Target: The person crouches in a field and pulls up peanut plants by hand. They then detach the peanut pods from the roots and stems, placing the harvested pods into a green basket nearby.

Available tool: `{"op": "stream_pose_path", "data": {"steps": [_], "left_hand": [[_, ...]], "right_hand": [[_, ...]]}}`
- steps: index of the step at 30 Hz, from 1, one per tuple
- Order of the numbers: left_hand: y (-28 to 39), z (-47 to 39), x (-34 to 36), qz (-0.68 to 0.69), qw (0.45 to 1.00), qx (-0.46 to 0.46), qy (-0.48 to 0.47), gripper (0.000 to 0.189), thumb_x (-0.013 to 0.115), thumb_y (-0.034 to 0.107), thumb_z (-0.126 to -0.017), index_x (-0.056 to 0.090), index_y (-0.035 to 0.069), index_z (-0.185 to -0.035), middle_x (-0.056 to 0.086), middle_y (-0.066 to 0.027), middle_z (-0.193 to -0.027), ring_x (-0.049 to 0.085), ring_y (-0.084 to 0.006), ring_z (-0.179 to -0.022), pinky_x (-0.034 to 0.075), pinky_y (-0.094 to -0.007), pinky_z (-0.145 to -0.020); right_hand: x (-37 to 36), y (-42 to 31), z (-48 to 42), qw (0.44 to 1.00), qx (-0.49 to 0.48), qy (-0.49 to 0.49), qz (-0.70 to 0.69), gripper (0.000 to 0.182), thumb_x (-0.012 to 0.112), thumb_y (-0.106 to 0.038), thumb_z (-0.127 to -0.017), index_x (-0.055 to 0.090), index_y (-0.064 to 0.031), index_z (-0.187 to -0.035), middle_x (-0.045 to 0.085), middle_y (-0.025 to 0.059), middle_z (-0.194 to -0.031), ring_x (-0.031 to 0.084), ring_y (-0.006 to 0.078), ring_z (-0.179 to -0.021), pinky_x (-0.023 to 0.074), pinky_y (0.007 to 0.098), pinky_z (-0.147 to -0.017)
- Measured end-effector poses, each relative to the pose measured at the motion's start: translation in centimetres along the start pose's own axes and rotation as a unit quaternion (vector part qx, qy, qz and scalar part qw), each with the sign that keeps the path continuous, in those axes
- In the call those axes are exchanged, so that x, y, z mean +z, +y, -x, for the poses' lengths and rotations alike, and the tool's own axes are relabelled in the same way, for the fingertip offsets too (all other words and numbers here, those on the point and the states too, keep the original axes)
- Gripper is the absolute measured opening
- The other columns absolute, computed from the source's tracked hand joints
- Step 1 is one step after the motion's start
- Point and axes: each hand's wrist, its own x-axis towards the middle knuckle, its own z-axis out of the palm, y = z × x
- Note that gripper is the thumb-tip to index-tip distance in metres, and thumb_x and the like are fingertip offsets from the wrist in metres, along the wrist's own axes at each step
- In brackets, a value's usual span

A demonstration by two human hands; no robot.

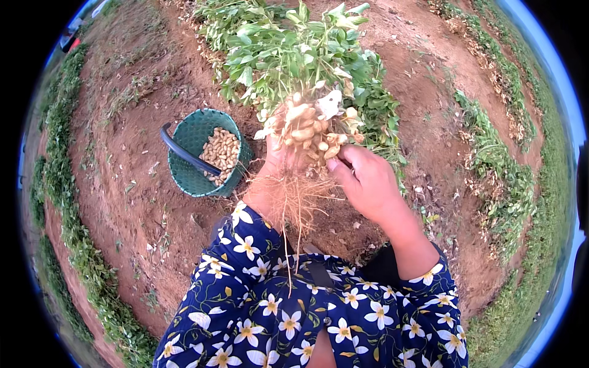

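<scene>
A pulled-up peanut plant lies across my left hand (pixel 277 156), its cluster of pale peanut pods (pixel 303 124) facing up and its thin roots (pixel 294 198) hanging toward my shirt. The pods and roots hide most of that hand, which grips the plant from beneath. On the cluster's right side, the thumb and fingers of my right hand (pixel 368 179) pinch a peanut pod (pixel 332 152). Green leafy stems (pixel 299 64) spread away beyond the pods. To the left, a green woven basket (pixel 184 122) holds a heap of loose peanuts (pixel 222 154).
A dark curved handle (pixel 188 154) arches over the basket. More peanut foliage (pixel 377 106) lies in a pile behind the plant. Reddish-brown soil (pixel 138 184) surrounds me. Rows of green plants (pixel 78 216) run along the left, with leafy, partly dried plants (pixel 501 198) on the right.
</scene>
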Motion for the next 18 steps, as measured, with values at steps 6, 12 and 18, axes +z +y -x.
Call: {"op": "stream_pose_path", "data": {"steps": [6, 12, 18], "left_hand": [[-0.9, 0.1, 0.3, -0.002, 0.999, -0.014, -0.048, 0.048, 0.046, 0.045, -0.098, 0.051, 0.003, -0.121, 0.059, -0.0143, -0.104, 0.063, -0.0287, -0.088, 0.059, -0.0383, -0.069], [-1.6, 0.3, 2.6, 0.007, 1.000, 0.030, -0.002, 0.049, 0.042, 0.041, -0.100, 0.049, 0.002, -0.127, 0.060, -0.0176, -0.118, 0.063, -0.0314, -0.103, 0.057, -0.0442, -0.084], [-0.9, 0.5, 3.0, 0.013, 0.999, 0.026, 0.027, 0.044, 0.040, 0.037, -0.101, 0.049, 0.003, -0.127, 0.060, -0.0163, -0.116, 0.064, -0.0310, -0.100, 0.058, -0.0438, -0.083]], "right_hand": [[-0.3, 1.3, 0.1, 0.960, 0.134, -0.110, -0.222, 0.036, 0.064, -0.032, -0.082, 0.063, 0.0038, -0.080, 0.057, 0.0108, -0.065, 0.051, 0.0150, -0.062, 0.0444, 0.0325, -0.059], [0.4, 2.7, 0.3, 0.925, 0.189, -0.150, -0.294, 0.032, 0.062, -0.027, -0.082, 0.064, 0.0042, -0.077, 0.058, 0.0055, -0.066, 0.050, 0.0117, -0.064, 0.0435, 0.0311, -0.059], [1.5, 1.8, 0.2, 0.825, 0.273, -0.092, -0.486, 0.022, 0.057, -0.018, -0.086, 0.067, 0.0005, -0.091, 0.061, 0.0013, -0.075, 0.053, 0.0093, -0.067, 0.0432, 0.0256, -0.058]]}}
